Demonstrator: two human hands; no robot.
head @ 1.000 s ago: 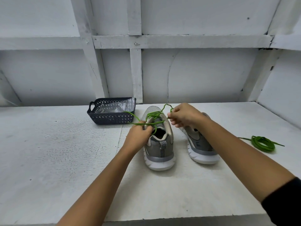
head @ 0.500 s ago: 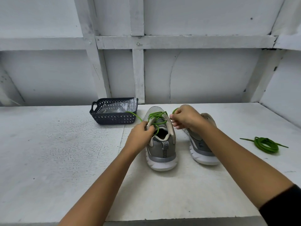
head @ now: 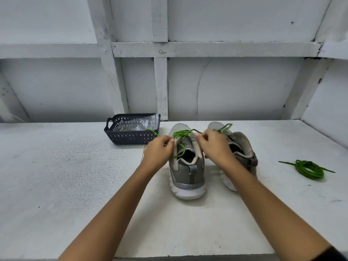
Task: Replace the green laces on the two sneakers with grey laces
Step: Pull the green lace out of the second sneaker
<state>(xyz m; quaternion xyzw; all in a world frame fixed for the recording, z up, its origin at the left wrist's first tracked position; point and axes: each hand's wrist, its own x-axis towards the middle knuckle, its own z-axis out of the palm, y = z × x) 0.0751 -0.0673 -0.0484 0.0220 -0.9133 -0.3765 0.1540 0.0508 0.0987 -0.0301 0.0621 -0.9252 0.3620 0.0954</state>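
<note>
White, scuffed table (head: pixel 75 185) nearest, with both forearms reaching across it.

Left hand (head: pixel 158 149): fingers curled, pinching the green lace (head: pixel 181 133) at the left eyelet row of the near sneaker (head: pixel 188 172).

Right hand (head: pixel 214 147): thumb and fingertips pinch the same lace at the right eyelet row. The lace crosses the upper eyelets, and one strand drops into the shoe opening.

Versus 0.5 s ago:
- The right hand now sits level with the left rather than beyond it.
- A lace loop shows past the right hand, over the toe of the second sneaker (head: pixel 243 147), which stands just beside the first.

Well to the right lies a coiled green lace (head: pixel 308 169), unmoved. Farther back on the left, a dark basket (head: pixel 131 138) holds a clear plastic bag (head: pixel 139 125), and a lace end lies by its right wall.
</note>
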